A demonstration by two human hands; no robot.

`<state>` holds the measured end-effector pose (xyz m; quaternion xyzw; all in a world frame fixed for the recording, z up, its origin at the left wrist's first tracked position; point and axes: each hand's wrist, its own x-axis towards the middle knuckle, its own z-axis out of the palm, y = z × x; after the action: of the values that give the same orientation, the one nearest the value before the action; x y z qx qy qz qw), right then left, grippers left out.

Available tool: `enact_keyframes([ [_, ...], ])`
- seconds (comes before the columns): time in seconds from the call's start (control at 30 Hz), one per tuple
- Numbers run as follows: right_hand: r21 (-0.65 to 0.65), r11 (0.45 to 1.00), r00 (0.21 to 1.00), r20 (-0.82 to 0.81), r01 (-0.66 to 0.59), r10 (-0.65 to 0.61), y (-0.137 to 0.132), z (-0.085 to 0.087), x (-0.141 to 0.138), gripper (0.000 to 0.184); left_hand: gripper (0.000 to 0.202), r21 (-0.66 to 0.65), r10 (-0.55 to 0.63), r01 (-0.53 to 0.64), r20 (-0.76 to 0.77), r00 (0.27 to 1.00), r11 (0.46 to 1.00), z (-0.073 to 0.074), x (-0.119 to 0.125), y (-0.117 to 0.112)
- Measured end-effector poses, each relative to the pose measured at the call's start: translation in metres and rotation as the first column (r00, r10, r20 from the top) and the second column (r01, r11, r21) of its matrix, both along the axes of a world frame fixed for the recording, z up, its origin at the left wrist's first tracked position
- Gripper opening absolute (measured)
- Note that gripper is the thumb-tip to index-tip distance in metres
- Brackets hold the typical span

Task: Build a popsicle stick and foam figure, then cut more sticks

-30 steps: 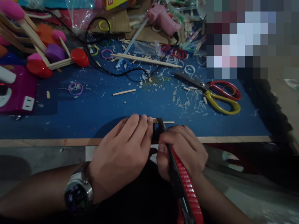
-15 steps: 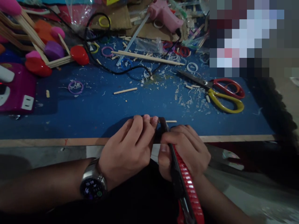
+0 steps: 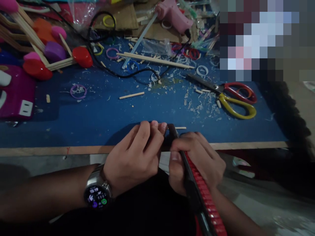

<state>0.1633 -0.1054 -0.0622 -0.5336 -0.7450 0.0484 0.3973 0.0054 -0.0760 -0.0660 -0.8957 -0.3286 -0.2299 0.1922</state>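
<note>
My left hand (image 3: 137, 150) is closed at the table's front edge, its fingertips pinching a thin wooden stick (image 3: 181, 127) against the blue top. One end of the stick shows to the right of the dark blade; the rest is hidden under the fingers. A utility knife (image 3: 209, 203) with a red ribbed handle is wrapped in my right hand (image 3: 194, 160), thumb along its side. Its dark blade (image 3: 171, 130) lies across the stick, right beside my left fingertips. A short stick piece (image 3: 132, 95) lies just beyond the hands.
Scissors (image 3: 226, 91) with red and yellow handles lie at right. Behind are long sticks (image 3: 157, 60), a pink glue gun (image 3: 174, 16) with a black cord (image 3: 123, 77), shavings and rubber bands. A purple device (image 3: 17, 95) and a stick structure with coloured pieces (image 3: 55, 52) stand left.
My right hand and the knife handle have swung slightly to the right, with the blade still at the stick. My left hand stays almost in place.
</note>
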Motion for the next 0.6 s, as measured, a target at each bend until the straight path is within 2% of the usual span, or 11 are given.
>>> enact_keyframes([
  [0.33, 0.018, 0.999, 0.993, 0.118, -0.031, 0.028, -0.0043, -0.0031, 0.0047, 0.012, 0.037, 0.017, 0.011, -0.012, 0.026, 1.0, 1.0, -0.0046, 0.0007, -0.0018],
  [0.6, 0.049, 0.996, 0.994, 0.088, -0.072, 0.068, -0.0065, -0.0065, 0.0049, 0.016, 0.035, 0.013, 0.012, -0.013, 0.036, 0.999, 1.0, -0.0042, 0.0008, -0.0014],
])
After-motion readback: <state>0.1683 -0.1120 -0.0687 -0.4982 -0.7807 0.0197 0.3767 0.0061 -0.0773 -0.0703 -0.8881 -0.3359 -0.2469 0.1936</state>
